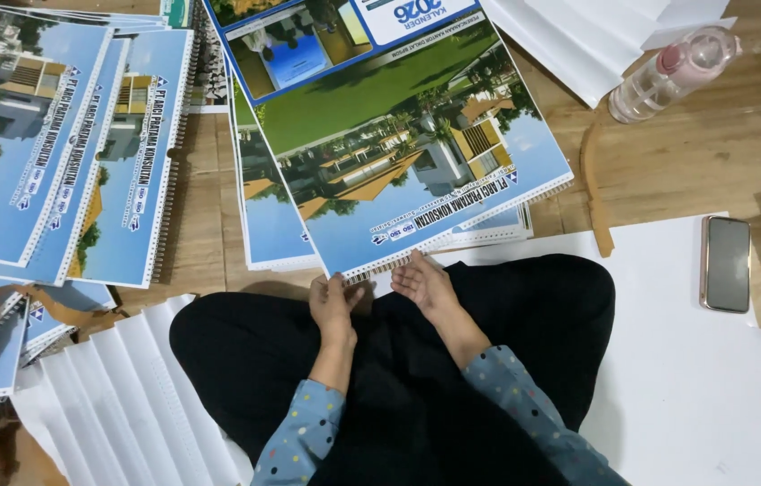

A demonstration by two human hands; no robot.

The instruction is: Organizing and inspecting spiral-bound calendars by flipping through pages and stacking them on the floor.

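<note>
A large printed calendar (pixel 398 135) with a building photo and a punched, wire-bound edge lies tilted on a stack in front of me. My left hand (pixel 333 306) pinches its near edge at the binding holes. My right hand (pixel 425 283) rests beside it, fingertips touching the same bound edge. Whether the right hand grips the wire or only touches it is unclear. Both forearms wear blue dotted sleeves above my dark-clothed crossed legs (pixel 398 378).
A fanned stack of bound calendars (pixel 74 144) lies at the left, white punched sheets (pixel 128 396) at the lower left. A phone (pixel 726 263) rests on white paper (pixel 686 360) to the right. A clear bottle (pixel 673 72) lies on the wooden floor (pixel 722 153).
</note>
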